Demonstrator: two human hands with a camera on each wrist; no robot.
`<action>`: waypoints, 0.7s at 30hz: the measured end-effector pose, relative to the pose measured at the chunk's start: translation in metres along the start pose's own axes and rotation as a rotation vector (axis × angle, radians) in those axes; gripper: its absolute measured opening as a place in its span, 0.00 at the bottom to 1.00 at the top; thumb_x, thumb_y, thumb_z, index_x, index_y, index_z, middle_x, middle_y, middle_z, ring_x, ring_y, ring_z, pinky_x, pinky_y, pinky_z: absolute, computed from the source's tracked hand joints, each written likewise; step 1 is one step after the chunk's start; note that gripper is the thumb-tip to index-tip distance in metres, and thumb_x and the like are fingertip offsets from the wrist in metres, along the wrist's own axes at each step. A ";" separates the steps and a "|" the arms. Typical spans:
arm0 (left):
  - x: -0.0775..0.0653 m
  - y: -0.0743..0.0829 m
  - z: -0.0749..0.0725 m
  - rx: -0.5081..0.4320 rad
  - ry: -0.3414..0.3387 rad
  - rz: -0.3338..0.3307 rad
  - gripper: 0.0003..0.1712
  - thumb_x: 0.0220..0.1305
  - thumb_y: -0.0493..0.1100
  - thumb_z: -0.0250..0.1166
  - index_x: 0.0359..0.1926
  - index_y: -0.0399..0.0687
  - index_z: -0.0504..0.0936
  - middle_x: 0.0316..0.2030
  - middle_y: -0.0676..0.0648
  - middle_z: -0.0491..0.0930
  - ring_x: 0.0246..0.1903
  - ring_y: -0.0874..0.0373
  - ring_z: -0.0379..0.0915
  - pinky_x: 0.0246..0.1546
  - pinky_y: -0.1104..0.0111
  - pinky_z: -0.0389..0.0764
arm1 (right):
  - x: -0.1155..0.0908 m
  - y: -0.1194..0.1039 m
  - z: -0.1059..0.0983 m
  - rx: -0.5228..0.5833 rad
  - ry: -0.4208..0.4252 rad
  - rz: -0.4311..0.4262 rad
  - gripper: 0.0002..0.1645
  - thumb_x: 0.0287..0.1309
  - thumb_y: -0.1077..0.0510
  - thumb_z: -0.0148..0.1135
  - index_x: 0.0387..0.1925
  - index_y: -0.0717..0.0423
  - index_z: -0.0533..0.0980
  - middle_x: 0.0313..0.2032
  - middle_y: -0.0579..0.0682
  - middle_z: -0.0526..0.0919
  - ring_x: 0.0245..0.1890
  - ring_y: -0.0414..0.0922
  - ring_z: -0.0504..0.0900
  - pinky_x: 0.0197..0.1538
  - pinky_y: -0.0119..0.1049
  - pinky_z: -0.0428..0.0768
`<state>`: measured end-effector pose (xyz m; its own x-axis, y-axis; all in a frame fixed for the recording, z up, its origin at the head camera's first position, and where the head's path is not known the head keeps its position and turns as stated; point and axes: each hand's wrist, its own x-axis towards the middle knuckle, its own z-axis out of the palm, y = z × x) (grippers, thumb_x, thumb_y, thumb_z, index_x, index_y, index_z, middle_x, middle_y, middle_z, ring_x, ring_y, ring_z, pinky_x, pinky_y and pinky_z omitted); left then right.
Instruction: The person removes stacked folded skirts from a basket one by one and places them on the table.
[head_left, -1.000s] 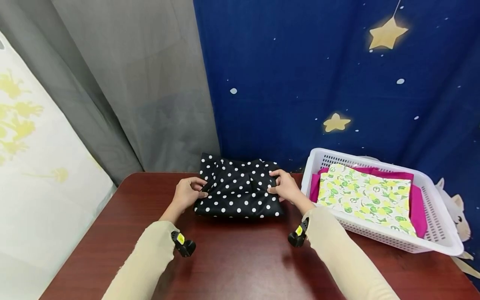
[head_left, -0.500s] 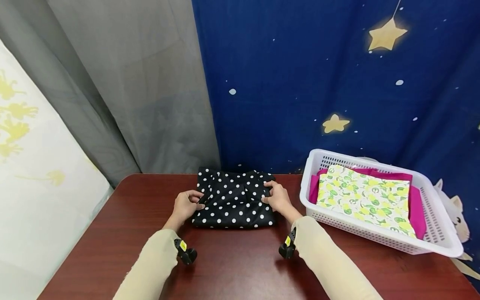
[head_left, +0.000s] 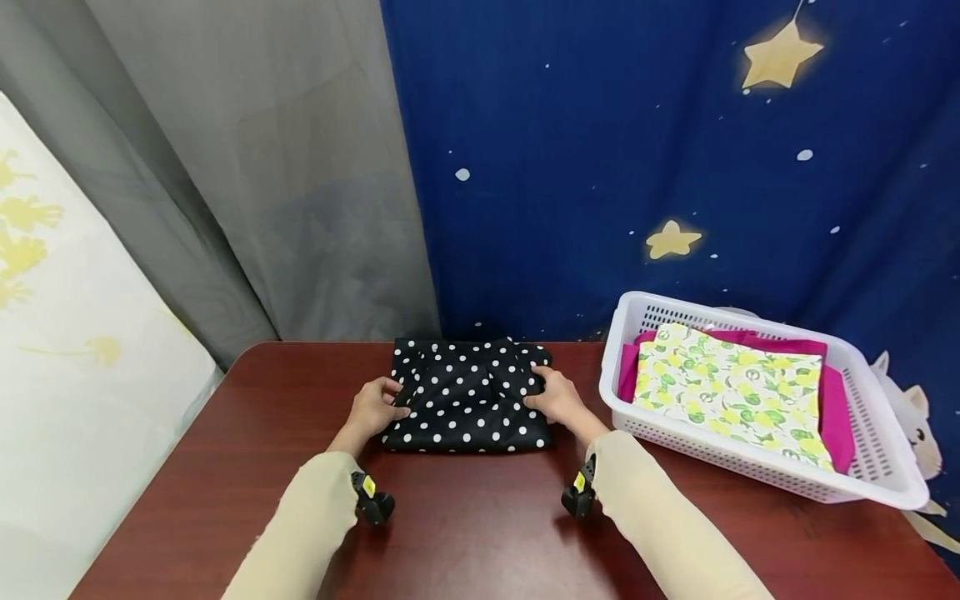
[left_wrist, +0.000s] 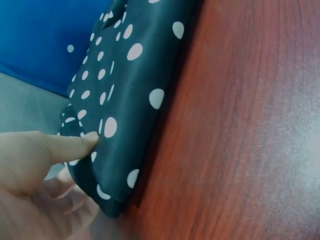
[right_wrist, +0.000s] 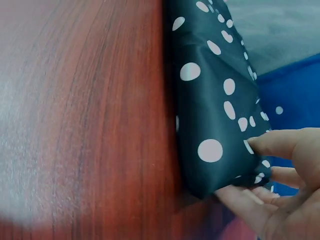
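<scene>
A folded black cloth with white polka dots [head_left: 465, 408] lies at the far side of the table, creased across its upper face. At its left end my left hand [head_left: 372, 407] grips the folded layers. The left wrist view shows that thumb [left_wrist: 75, 147] on top and the other fingers curled at the side and below. My right hand [head_left: 558, 396] pinches the opposite end. In the right wrist view, its thumb [right_wrist: 277, 142] presses on top while fingertips reach beneath the cloth's corner. The fingertips under the cloth are partly hidden.
To the right stands a white plastic basket [head_left: 873, 408] holding a lemon-print cloth [head_left: 731, 392] on top of a magenta cloth [head_left: 834, 417]. Brown wooden table [head_left: 480, 533] spreads in front of the hands. Grey [head_left: 300, 167] and blue star-print curtains [head_left: 562, 167] hang behind it.
Both hands have brought the polka-dot cloth down and nearer to me, slightly leftward, mostly in the first half second. Since then it has hardly moved, and both hands keep their grip.
</scene>
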<state>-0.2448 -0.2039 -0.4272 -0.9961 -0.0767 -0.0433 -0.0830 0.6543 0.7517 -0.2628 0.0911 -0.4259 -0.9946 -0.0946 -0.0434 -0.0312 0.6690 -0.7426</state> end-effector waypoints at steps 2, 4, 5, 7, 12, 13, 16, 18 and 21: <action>0.001 0.001 -0.002 0.019 -0.003 0.004 0.21 0.47 0.31 0.69 0.44 0.32 0.75 0.33 0.37 0.73 0.32 0.47 0.68 0.33 0.59 0.73 | -0.001 -0.003 -0.003 -0.008 -0.007 -0.002 0.37 0.46 0.63 0.66 0.60 0.63 0.66 0.50 0.68 0.72 0.33 0.54 0.77 0.19 0.36 0.77; 0.001 0.002 -0.004 0.028 0.000 0.011 0.21 0.46 0.31 0.70 0.43 0.31 0.75 0.33 0.37 0.74 0.32 0.48 0.69 0.32 0.60 0.74 | -0.003 -0.005 -0.005 -0.035 0.005 -0.022 0.36 0.45 0.62 0.66 0.59 0.63 0.67 0.49 0.67 0.72 0.39 0.54 0.75 0.27 0.37 0.79; 0.001 0.003 -0.004 0.029 0.005 0.018 0.21 0.45 0.31 0.70 0.43 0.31 0.75 0.33 0.37 0.74 0.32 0.48 0.69 0.32 0.60 0.73 | -0.003 -0.007 -0.007 -0.048 0.016 -0.040 0.35 0.45 0.61 0.66 0.58 0.63 0.68 0.47 0.67 0.73 0.41 0.54 0.74 0.31 0.39 0.78; 0.000 0.005 -0.005 0.031 0.023 0.037 0.21 0.45 0.30 0.70 0.43 0.31 0.76 0.34 0.36 0.74 0.33 0.47 0.68 0.34 0.60 0.73 | -0.005 -0.010 -0.009 -0.055 0.031 -0.067 0.34 0.47 0.59 0.66 0.58 0.63 0.69 0.46 0.66 0.73 0.44 0.55 0.73 0.41 0.43 0.76; 0.000 0.020 -0.004 0.016 0.103 0.134 0.20 0.46 0.30 0.68 0.43 0.31 0.77 0.39 0.34 0.74 0.38 0.45 0.69 0.39 0.56 0.72 | -0.010 -0.023 -0.017 -0.009 0.029 -0.150 0.32 0.52 0.55 0.63 0.57 0.64 0.69 0.48 0.67 0.74 0.49 0.57 0.73 0.50 0.48 0.71; 0.000 0.025 -0.003 0.003 0.112 0.154 0.20 0.46 0.30 0.68 0.43 0.31 0.78 0.40 0.34 0.74 0.39 0.44 0.69 0.39 0.56 0.71 | -0.010 -0.025 -0.019 0.004 0.025 -0.164 0.31 0.53 0.54 0.63 0.57 0.64 0.69 0.48 0.67 0.75 0.49 0.57 0.74 0.50 0.48 0.71; 0.002 0.042 -0.001 -0.028 0.122 0.202 0.19 0.46 0.30 0.68 0.43 0.33 0.78 0.41 0.34 0.76 0.41 0.43 0.71 0.41 0.56 0.72 | -0.012 -0.030 -0.028 0.064 0.025 -0.183 0.29 0.55 0.54 0.62 0.57 0.62 0.70 0.48 0.65 0.75 0.48 0.56 0.75 0.46 0.46 0.74; 0.003 0.055 0.001 -0.065 0.113 0.220 0.18 0.47 0.30 0.68 0.43 0.34 0.79 0.41 0.35 0.77 0.41 0.42 0.72 0.42 0.57 0.74 | -0.013 -0.030 -0.034 0.107 0.032 -0.190 0.27 0.56 0.55 0.61 0.56 0.62 0.71 0.47 0.65 0.76 0.45 0.55 0.76 0.41 0.44 0.77; 0.004 0.075 0.004 -0.122 0.085 0.253 0.16 0.48 0.29 0.67 0.42 0.34 0.79 0.40 0.35 0.78 0.41 0.43 0.75 0.43 0.59 0.75 | -0.013 -0.029 -0.045 0.205 0.045 -0.180 0.26 0.57 0.57 0.60 0.55 0.64 0.71 0.45 0.65 0.76 0.42 0.57 0.77 0.33 0.42 0.80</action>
<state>-0.2548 -0.1521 -0.3741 -0.9782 0.0109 0.2073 0.1770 0.5656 0.8055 -0.2539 0.1060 -0.3737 -0.9783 -0.1630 0.1277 -0.1917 0.4809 -0.8556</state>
